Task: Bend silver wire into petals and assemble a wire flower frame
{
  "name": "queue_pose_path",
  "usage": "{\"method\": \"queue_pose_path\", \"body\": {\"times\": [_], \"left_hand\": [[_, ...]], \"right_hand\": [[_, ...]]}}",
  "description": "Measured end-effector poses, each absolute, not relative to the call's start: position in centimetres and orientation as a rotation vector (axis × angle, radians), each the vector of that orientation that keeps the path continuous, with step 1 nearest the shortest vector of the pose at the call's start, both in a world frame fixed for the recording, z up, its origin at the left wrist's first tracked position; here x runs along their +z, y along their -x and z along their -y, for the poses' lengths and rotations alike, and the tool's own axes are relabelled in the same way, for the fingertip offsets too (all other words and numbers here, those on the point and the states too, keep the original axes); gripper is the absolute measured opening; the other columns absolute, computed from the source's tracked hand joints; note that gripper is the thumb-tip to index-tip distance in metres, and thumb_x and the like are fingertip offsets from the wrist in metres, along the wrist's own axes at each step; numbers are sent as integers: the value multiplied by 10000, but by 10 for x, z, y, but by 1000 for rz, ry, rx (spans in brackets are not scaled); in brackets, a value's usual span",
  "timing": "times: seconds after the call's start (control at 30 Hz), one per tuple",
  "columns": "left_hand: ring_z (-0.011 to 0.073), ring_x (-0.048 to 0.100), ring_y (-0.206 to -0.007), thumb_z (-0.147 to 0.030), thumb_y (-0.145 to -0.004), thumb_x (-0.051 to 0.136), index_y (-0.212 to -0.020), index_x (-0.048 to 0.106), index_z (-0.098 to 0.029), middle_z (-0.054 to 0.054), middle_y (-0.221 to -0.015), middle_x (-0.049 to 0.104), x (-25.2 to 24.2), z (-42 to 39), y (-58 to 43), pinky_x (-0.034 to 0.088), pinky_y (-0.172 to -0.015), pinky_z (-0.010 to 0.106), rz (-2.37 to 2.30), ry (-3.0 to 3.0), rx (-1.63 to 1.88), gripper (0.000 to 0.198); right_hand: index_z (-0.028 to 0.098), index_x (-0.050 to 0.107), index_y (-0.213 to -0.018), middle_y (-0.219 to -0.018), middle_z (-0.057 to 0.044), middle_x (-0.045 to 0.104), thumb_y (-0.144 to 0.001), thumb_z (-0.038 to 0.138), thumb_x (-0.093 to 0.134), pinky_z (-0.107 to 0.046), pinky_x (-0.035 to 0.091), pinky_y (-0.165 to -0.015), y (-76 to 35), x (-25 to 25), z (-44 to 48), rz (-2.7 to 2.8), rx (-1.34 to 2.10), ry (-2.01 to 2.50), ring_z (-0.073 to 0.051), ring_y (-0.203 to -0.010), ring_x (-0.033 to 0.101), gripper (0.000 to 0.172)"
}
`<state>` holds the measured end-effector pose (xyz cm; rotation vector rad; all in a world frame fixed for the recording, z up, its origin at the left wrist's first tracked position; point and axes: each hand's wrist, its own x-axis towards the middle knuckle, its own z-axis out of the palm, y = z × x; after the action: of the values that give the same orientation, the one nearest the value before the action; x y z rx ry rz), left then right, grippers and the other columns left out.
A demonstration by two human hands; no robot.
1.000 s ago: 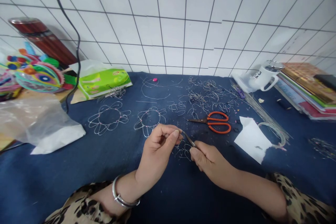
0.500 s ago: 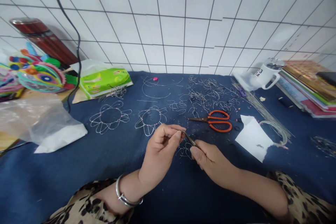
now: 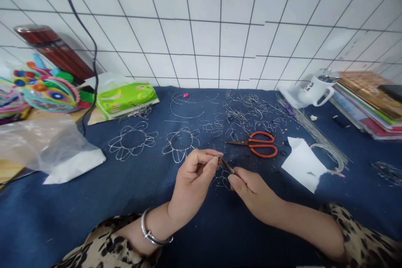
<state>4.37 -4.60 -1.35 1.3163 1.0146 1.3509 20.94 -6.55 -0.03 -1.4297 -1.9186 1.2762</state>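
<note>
Thumb and index finger of my left hand (image 3: 195,184) pinch a short bit of wire (image 3: 219,158), mostly hidden by the fingertips. My right hand (image 3: 256,194) is closed around a slim dark metal tool that looks like tweezers (image 3: 226,166); its tip meets the wire at my left fingertips. Under the hands lie some bent wire pieces (image 3: 221,179). Beyond my left hand rests a flower-shaped wire ring (image 3: 181,144) with small pink beads, and a second such wire ring (image 3: 133,140) lies to its left. Orange-handled scissors (image 3: 263,144) lie open just beyond my right hand.
A tangle of wire scraps (image 3: 241,111) spreads behind the scissors. On the right are torn white paper (image 3: 304,166), straight wires (image 3: 320,136), a white mug (image 3: 322,88) and stacked books (image 3: 367,109). Leftward are a green tissue pack (image 3: 127,98), a plastic bag (image 3: 40,142) and a black cable (image 3: 94,63).
Both hands stay in nearly the same place, with the tool tip still at the left fingertips. The view has shifted very slightly.
</note>
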Motion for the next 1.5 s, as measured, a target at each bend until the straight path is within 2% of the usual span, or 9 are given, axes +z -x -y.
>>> {"method": "queue_pose_path", "body": {"times": [0.53,0.87,1.2,1.5], "left_hand": [[104,571,-749,-144,-856,548,-813,575,-188,22,-928,626,-6,41,-29,452,-668,243,-1116,-1705,1273,67],[95,571,-710,-122,-844,550,-781,535,-176,24,-877,626,0,29,-17,442,-638,234,-996,-1897,1177,84],[123,577,-729,-133,-844,535,-783,526,-181,43,-868,628,6,26,-14,454,-659,265,-950,-1930,1083,78],[122,582,-741,-101,-835,529,-798,517,-186,34,-862,620,3,26,-13,445,-666,257,-944,-2021,1046,94]], "right_hand": [[192,371,-647,-584,43,424,-923,434,363,-227,275,-505,-216,10,56,2095,1167,1501,-87,-530,391,367],[184,392,-648,-582,37,442,-918,438,377,-225,245,-492,-222,15,50,2259,1070,1497,-82,-519,408,371],[175,453,-730,-673,-11,529,-932,386,358,-256,264,-538,-225,12,51,2505,654,1454,-120,-587,470,308],[162,518,-806,-724,-48,584,-947,383,335,-286,285,-553,-229,9,52,2629,252,1415,-165,-633,536,319]]}}
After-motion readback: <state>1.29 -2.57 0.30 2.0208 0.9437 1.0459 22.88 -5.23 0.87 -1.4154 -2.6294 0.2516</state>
